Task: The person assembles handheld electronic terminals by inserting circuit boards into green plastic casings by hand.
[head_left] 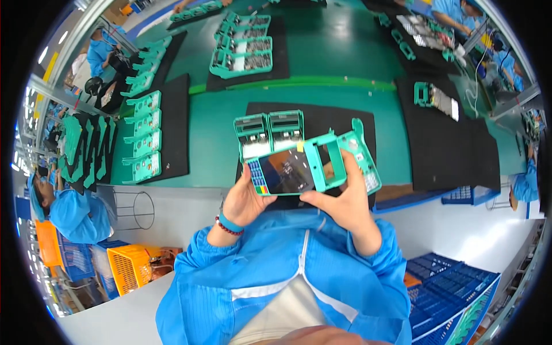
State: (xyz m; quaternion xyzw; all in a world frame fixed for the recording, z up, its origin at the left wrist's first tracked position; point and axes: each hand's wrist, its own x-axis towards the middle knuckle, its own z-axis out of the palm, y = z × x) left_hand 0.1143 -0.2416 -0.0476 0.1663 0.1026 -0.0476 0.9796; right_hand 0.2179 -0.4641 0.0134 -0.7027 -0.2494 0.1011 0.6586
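Between both hands I hold a green payment terminal (290, 171) with a dark screen, a blue keypad at its left end and an open frame at its right. My left hand (244, 202) grips the keypad end, thumb along the edge. Around the frame end, my right hand (349, 199) is closed, its thumb at the near edge. Just beyond the terminal, two green housings (269, 129) stand side by side on a black mat (339, 114). A green shell part (363, 154) lies beside my right hand, partly hidden by it.
More green shells (144, 138) stand in a row on a left mat. Several assembled housings (241, 49) sit farther back. At right, another unit (437, 100) rests on black mats. Blue crates (445, 293) and a yellow crate (129, 267) flank me below; a co-worker (77, 213) sits left.
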